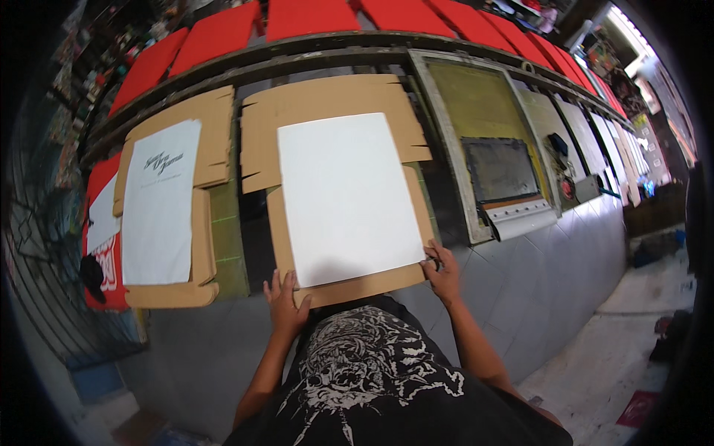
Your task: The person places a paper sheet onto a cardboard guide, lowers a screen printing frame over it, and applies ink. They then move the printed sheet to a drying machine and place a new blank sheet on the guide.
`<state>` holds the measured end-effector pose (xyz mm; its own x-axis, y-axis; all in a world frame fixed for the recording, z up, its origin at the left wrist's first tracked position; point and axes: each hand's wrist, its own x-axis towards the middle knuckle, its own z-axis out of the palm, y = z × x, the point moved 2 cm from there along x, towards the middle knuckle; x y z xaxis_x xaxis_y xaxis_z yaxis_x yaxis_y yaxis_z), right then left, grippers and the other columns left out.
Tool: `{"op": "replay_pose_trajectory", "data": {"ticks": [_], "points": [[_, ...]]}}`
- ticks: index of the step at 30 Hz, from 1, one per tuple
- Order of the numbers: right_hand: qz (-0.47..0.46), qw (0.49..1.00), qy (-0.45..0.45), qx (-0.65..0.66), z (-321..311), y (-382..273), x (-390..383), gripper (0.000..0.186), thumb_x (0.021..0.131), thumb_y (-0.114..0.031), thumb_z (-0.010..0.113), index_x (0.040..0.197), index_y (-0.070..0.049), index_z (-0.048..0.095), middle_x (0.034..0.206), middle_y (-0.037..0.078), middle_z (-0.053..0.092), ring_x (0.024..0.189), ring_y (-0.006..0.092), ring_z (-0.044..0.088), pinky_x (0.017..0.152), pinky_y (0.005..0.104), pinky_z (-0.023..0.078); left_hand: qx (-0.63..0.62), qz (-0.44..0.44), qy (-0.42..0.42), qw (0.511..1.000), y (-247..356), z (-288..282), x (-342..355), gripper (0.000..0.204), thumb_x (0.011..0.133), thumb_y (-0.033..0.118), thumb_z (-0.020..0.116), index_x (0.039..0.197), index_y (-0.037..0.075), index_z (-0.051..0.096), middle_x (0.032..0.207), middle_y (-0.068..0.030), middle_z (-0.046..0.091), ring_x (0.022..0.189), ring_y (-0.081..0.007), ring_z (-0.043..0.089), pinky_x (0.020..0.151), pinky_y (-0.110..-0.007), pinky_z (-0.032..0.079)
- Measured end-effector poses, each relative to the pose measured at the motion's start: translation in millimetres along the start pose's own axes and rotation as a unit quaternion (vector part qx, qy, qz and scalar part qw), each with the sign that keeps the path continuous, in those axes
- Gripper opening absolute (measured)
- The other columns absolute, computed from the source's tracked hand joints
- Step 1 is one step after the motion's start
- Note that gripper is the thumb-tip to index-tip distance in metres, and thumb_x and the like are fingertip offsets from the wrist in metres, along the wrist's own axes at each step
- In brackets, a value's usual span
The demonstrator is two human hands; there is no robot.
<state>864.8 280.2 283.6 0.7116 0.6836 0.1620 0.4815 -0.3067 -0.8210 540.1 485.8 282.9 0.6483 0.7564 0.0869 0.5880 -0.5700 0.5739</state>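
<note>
A blank white sheet (349,197) lies flat on a brown piece of cardboard (320,97) in front of me, and I cannot tell whether it is cloth or paper. The cardboard is wide at the far end and narrower towards my body. My left hand (285,303) is at its near left corner, fingers spread and thumb reaching over the cardboard near the sheet's corner. At the near right corner, my right hand (442,271) has its fingers bent around the cardboard's edge, the tips touching the white sheet's corner.
Left of me, a white printed sheet (160,204) lies on another cardboard piece (212,137), beside a red printed cloth (111,286). To the right, a framed printing screen (446,141) stands above a squeegee-like metal blade (520,219). Red panels (312,18) line the far side.
</note>
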Motion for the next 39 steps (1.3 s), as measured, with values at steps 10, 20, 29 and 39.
{"op": "replay_pose_trajectory", "data": {"ticks": [10,20,29,39], "points": [[-0.053,0.997,-0.027,-0.044,-12,22,0,0.063,0.075,-0.005,0.064,0.135,-0.005,0.047,0.114,0.007,0.067,0.104,0.0293,0.055,0.096,0.0396,0.038,0.005,0.008,0.027,1.0,4,8,4,0.06,0.084,0.023,0.063,0.134,-0.002,0.044,0.135,-0.0177,0.051,0.14,-0.0352,0.027,0.114,-0.053,0.012],[-0.027,0.998,-0.057,0.014,-21,11,6,0.061,0.078,-0.003,0.058,0.137,-0.004,0.046,0.114,0.004,0.067,0.102,0.0263,0.056,0.099,0.0376,0.036,0.038,0.008,0.03,0.999,10,10,5,0.059,0.085,0.021,0.062,0.136,-0.001,0.042,0.132,-0.0156,0.055,0.138,-0.0354,0.031,0.114,-0.051,0.012],[-0.051,0.998,-0.034,0.015,-12,22,1,0.062,0.08,-0.011,0.067,0.138,-0.009,0.047,0.111,0.003,0.067,0.106,0.0224,0.054,0.1,0.0374,0.033,-0.235,-0.108,0.016,0.966,16,16,-3,0.064,0.092,0.005,0.055,0.145,-0.004,0.02,0.148,-0.0216,0.035,0.137,-0.0292,0.032,0.111,-0.04,0.025],[-0.063,0.998,0.016,0.008,-10,22,-1,0.056,0.076,-0.016,0.073,0.129,-0.01,0.055,0.11,0.002,0.067,0.104,0.0207,0.056,0.097,0.0391,0.036,-0.213,-0.123,0.019,0.969,16,15,-2,0.06,0.093,0.005,0.053,0.145,0.0,0.023,0.146,-0.02,0.039,0.134,-0.0279,0.036,0.107,-0.037,0.03]]}}
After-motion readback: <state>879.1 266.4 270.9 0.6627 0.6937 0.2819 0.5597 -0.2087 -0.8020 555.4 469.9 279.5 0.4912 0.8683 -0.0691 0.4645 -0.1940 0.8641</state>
